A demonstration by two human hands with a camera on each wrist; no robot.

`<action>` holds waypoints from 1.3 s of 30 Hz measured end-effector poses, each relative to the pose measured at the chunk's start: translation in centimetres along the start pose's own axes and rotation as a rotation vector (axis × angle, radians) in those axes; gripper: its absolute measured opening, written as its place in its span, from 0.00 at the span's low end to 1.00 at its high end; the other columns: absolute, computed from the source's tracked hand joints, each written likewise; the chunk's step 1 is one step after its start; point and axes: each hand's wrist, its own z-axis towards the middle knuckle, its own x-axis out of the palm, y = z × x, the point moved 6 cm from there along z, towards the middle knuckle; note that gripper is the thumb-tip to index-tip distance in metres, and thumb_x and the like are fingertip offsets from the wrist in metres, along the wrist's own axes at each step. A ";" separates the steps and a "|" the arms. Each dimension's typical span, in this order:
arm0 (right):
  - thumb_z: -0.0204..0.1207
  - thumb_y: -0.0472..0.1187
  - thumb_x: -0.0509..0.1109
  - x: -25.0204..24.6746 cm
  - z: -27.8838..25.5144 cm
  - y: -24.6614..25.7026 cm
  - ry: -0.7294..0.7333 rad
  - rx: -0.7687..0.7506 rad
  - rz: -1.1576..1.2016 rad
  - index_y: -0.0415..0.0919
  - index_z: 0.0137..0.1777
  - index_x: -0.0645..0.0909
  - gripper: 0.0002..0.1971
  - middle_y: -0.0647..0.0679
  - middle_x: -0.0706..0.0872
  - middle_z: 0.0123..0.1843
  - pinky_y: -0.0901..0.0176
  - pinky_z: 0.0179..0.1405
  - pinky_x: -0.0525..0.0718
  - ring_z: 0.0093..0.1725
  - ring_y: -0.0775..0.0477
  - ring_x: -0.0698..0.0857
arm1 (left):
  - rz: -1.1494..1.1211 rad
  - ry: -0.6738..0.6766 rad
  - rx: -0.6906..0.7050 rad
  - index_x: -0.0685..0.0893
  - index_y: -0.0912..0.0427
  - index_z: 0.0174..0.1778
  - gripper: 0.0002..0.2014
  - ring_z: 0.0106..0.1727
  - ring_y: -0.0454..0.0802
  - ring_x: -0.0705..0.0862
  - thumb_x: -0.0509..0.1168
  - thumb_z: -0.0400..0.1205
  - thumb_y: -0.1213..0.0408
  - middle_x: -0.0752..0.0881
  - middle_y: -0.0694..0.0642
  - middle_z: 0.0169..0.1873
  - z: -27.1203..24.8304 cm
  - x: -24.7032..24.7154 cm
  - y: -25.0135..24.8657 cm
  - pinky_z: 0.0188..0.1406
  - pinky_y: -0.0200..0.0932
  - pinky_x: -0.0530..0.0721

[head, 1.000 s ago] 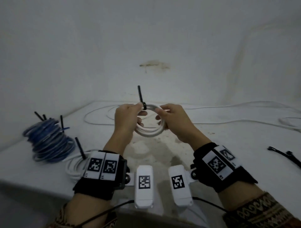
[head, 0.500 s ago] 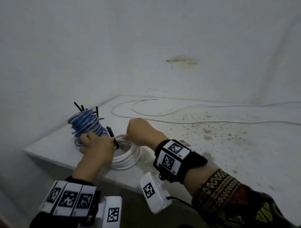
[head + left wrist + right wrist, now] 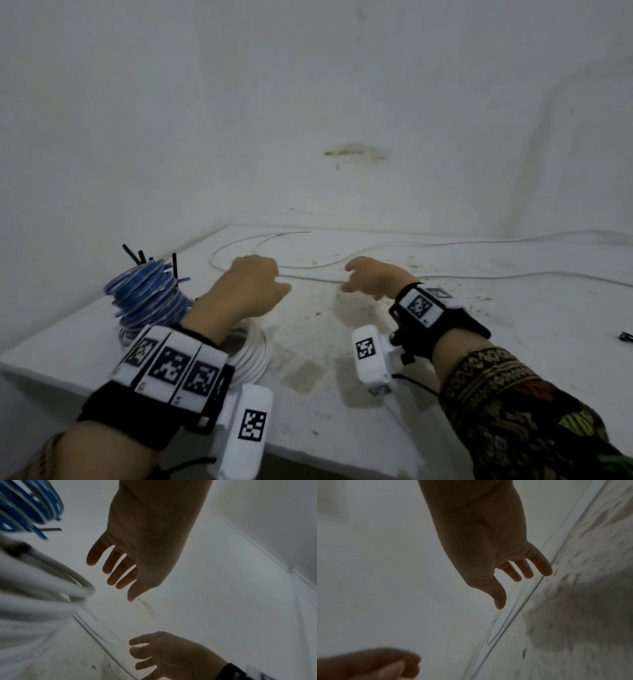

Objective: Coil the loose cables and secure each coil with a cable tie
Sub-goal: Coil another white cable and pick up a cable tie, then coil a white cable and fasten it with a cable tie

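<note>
Reaching toward twelve o'clock, both hands now hang over the loose white cable (image 3: 308, 270) that snakes across the far part of the white table (image 3: 342, 394). A second ago they held a tied white coil between them; half a second ago they were setting it down at the nine o'clock side. That white coil (image 3: 253, 356) now lies beside the stack of blue coils (image 3: 147, 298), black tie tails sticking up from the stack. The left hand (image 3: 253, 287) is empty, fingers spread and relaxed in its wrist view; the right hand (image 3: 373, 277) is empty too, fingers loosely extended above the cable. One more coil looks finished, and the next step is probably gathering this loose cable. A spare black cable tie (image 3: 626, 336) shows at three o'clock.
</note>
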 end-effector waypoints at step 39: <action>0.76 0.28 0.66 -11.8 -1.7 -14.7 -0.394 0.140 0.689 0.36 0.55 0.76 0.09 0.37 0.84 0.40 0.57 0.34 0.81 0.34 0.46 0.82 | -1.047 -0.446 0.181 0.85 0.60 0.37 0.13 0.26 0.44 0.73 0.61 0.85 0.63 0.81 0.53 0.26 10.3 2.6 -11.6 0.29 0.37 0.71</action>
